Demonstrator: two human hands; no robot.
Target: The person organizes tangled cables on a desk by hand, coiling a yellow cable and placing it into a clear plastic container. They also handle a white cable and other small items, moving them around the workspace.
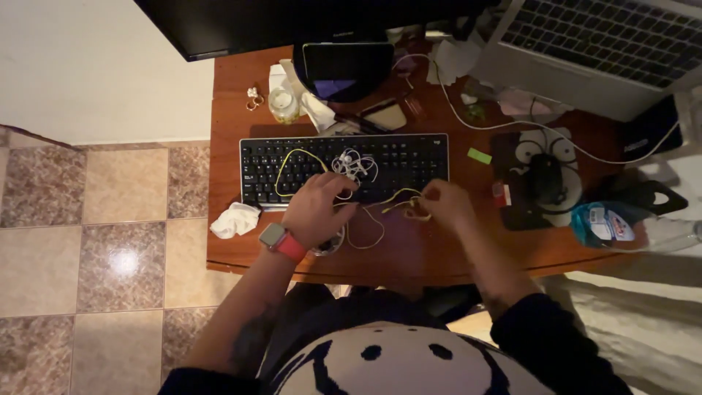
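My left hand (316,208), with a watch on a red strap at the wrist, rests on the near edge of a black keyboard (409,157) and pinches a thin yellow cable (292,162) that loops across the keys. My right hand (444,202) grips the other end of the yellow cable, bunched in a small coil (409,206) just in front of the keyboard. A tangle of white earphone wire (355,164) lies on the keys between the hands. Both hands are over the brown wooden desk (409,249).
A crumpled white tissue (235,219) lies at the desk's left edge. A black mouse (545,179) sits on a pad to the right, beside a blue-labelled packet (603,223). A laptop (592,44), a monitor (241,25), a small jar (284,104) and clutter fill the back. Tiled floor (102,241) lies left.
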